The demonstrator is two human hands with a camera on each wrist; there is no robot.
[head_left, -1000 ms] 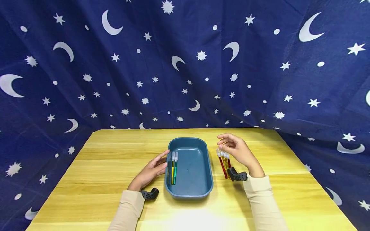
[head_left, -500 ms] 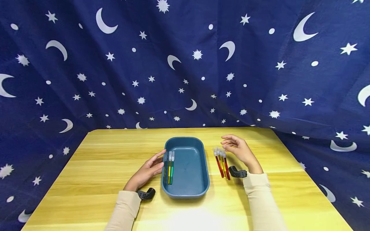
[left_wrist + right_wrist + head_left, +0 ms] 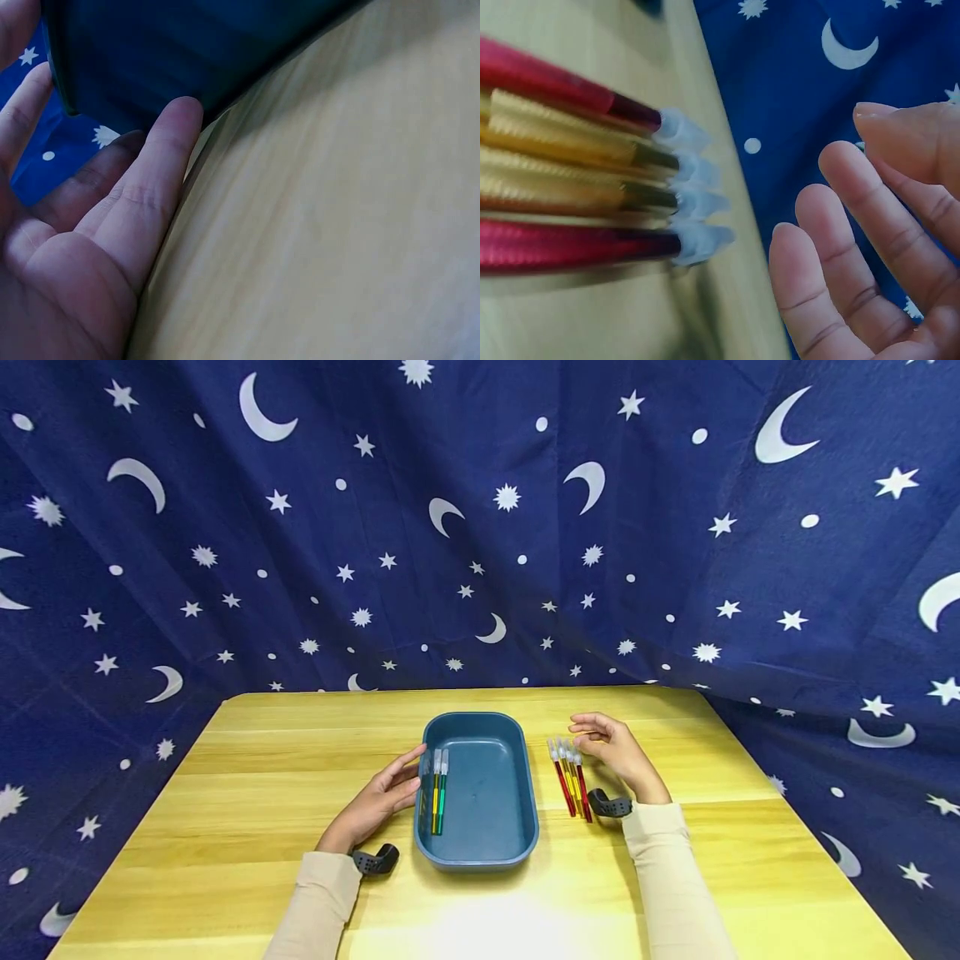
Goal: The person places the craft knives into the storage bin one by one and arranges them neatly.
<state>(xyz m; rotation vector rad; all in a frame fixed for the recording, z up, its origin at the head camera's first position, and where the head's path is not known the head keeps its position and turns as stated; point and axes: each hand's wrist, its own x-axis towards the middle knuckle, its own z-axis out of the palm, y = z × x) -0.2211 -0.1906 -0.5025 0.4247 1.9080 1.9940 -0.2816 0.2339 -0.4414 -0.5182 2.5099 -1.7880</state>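
Note:
A blue-grey rectangular tray point(image 3: 480, 866) stands mid-table in the head view. Along its left inner wall lie a yellow craft knife point(image 3: 435, 802) and a green craft knife point(image 3: 441, 806) with clear caps. My left hand point(image 3: 378, 797) touches the tray's left side with extended fingers; a fingertip meets the dark wall point(image 3: 172, 52) in the left wrist view. To the right of the tray rests a bunch of capped knives, including a red craft knife point(image 3: 577, 247) and a gold craft knife point(image 3: 562, 180). My right hand point(image 3: 615, 756) hovers beside their capped ends, fingers loosely bent and holding nothing.
The wooden table point(image 3: 262, 777) runs back to a dark blue curtain point(image 3: 480, 485) printed with moons and stars. Each wrist wears a black camera mount; the right mount point(image 3: 609, 803) sits close to the lower ends of the knives.
The head view has shifted slightly, so the scene slides left. My right hand has drawn back a little from above the knives, uncovering more of them. The left hand stays at the tray.

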